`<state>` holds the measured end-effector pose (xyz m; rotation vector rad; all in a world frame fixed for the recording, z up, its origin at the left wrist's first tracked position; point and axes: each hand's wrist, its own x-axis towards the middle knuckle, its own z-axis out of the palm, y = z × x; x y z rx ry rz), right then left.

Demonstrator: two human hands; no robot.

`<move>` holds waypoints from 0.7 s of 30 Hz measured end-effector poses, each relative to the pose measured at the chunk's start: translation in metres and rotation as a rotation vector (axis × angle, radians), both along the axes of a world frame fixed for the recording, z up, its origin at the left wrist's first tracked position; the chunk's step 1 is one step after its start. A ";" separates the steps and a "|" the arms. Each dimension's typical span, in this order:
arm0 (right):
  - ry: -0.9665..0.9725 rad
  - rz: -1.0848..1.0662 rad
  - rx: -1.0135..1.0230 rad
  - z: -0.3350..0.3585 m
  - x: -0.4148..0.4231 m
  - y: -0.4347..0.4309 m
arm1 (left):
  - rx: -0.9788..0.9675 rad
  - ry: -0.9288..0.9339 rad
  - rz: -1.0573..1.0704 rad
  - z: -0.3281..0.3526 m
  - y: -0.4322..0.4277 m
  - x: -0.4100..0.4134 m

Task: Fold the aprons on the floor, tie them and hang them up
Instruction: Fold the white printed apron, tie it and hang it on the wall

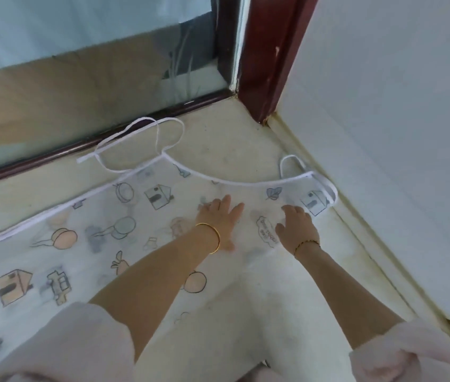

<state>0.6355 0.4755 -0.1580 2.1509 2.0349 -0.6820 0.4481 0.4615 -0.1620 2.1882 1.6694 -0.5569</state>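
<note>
One apron (94, 257), white with printed houses, balloons and cars, lies spread flat on the floor (218, 139). It runs from the 8 o'clock corner of the view up to its curved neck edge (232, 183) near centre.

Two white ties leave that edge. One (142, 119) loops at 10 o'clock from the hands and the other (330, 186) curls at 2 o'clock.

Both hands are on the cloth, just at 6 o'clock from the neck edge. The left hand (219, 216) presses flat, fingers straight. The right hand (298, 224) rests palm-down with fingers slightly bent, gripping nothing.

There are two bracelets, a gold bangle (213, 232) on the left wrist and a thin chain (306, 243) on the right.

A glass door (80, 78) stands at 11 o'clock and a white wall (383, 133) at 2 o'clock.
</note>
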 end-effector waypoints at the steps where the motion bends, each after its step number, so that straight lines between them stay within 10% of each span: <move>1: 0.048 -0.018 0.016 0.000 0.012 0.001 | -0.013 0.055 -0.049 0.000 0.001 0.010; 9: 0.164 -0.533 0.193 0.004 0.064 0.026 | 0.184 -0.120 0.060 0.013 0.066 0.072; 21: 0.891 -1.127 0.151 -0.004 0.067 0.033 | -0.020 -0.231 0.243 0.003 0.133 0.145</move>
